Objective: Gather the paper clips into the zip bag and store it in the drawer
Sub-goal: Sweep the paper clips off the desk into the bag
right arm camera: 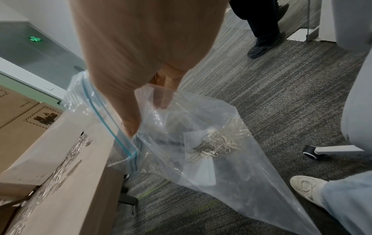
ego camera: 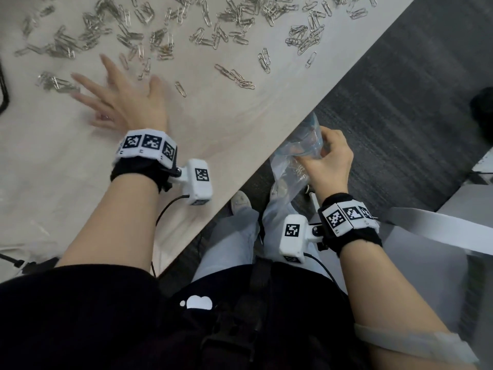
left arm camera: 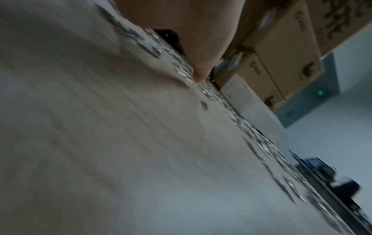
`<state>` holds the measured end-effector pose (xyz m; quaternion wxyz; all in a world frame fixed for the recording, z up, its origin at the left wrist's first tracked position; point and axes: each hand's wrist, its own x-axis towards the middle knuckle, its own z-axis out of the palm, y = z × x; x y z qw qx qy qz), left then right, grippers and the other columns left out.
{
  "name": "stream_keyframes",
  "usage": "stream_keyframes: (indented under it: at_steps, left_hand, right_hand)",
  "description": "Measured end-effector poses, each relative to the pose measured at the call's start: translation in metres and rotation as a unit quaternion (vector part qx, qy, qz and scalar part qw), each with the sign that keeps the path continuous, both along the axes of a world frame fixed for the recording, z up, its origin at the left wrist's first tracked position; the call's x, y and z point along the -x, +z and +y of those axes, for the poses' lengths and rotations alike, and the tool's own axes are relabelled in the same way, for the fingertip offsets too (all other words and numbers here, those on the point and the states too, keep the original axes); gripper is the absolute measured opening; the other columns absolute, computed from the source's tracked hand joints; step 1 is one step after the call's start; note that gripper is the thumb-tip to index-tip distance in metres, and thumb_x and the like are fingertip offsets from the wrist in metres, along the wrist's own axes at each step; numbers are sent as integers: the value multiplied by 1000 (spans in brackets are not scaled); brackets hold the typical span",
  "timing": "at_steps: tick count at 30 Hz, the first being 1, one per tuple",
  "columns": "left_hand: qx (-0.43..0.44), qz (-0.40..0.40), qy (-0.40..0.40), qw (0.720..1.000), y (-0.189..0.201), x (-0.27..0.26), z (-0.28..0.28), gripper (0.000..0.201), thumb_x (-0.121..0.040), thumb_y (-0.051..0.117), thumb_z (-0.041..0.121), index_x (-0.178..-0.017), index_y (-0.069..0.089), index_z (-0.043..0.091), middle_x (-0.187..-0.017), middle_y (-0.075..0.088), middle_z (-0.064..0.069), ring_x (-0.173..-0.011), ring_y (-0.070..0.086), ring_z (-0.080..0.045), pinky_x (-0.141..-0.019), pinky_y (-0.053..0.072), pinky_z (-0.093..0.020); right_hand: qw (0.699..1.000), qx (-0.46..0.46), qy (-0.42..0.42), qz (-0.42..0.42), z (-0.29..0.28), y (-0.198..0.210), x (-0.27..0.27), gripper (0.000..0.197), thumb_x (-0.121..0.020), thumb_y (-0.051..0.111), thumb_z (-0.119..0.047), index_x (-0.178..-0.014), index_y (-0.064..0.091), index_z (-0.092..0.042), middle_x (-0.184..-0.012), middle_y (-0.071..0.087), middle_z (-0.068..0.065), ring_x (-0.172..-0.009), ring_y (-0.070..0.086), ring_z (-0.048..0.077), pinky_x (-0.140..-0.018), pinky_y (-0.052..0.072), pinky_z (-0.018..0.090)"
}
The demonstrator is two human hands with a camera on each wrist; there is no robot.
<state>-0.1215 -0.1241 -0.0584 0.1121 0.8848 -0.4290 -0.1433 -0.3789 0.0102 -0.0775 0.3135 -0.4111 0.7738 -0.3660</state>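
1. The right hand (ego camera: 329,158), nearest, grips the zip bag (right arm camera: 201,143) by its mouth just off the table (ego camera: 213,129) edge; a few clips already lie inside.
2. The left hand (ego camera: 125,100) lies flat and spread on the table.
3. The paper clips (ego camera: 213,28) lie scattered beyond its fingers, far and rightward; likely sweep: near-right toward the bag.

Head looks down; wrists skim table (ego camera: 218,124) edge.
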Motion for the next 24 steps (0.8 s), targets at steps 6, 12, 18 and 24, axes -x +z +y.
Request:
stream_keyframes:
  at_steps: [6,12,18,24]
  left_hand:
    - [-77,38,-6,996,-13,-8,-10,75,-88,37,59,-148,4,29,-156,-13,-15,-143,-15,-38,-113,-8,-60]
    - [-52,44,-131,989,-21,24,0,69,-93,35,48,-149,4,23,-156,-11,-16,-144,-13,-34,-115,-8,-52]
    - [8,90,-217,972,-21,48,6,63,-90,44,39,-144,28,12,-154,13,-18,-144,5,-35,-117,1,-45]
    - [84,23,-135,987,-13,19,-24,57,-89,48,32,-142,32,16,-155,12,-18,-144,9,-34,-118,8,-43]
  right_hand:
    - [1000,2,-16,7,-1,-2,-3,40,-69,80,-17,-105,65,-12,-99,57,-2,-90,54,6,-79,46,13]
    - [1000,-1,-12,9,-7,-1,-3,39,-68,80,-13,-105,65,-11,-98,57,-1,-86,53,4,-73,41,5]
    - [1000,-7,-11,2,-11,4,-4,40,-67,80,-12,-105,65,-10,-98,59,1,-87,55,7,-77,45,13]
    - [1000,-8,-12,-2,-15,6,-6,38,-68,79,-11,-103,66,-7,-100,63,9,-87,56,8,-80,46,15]
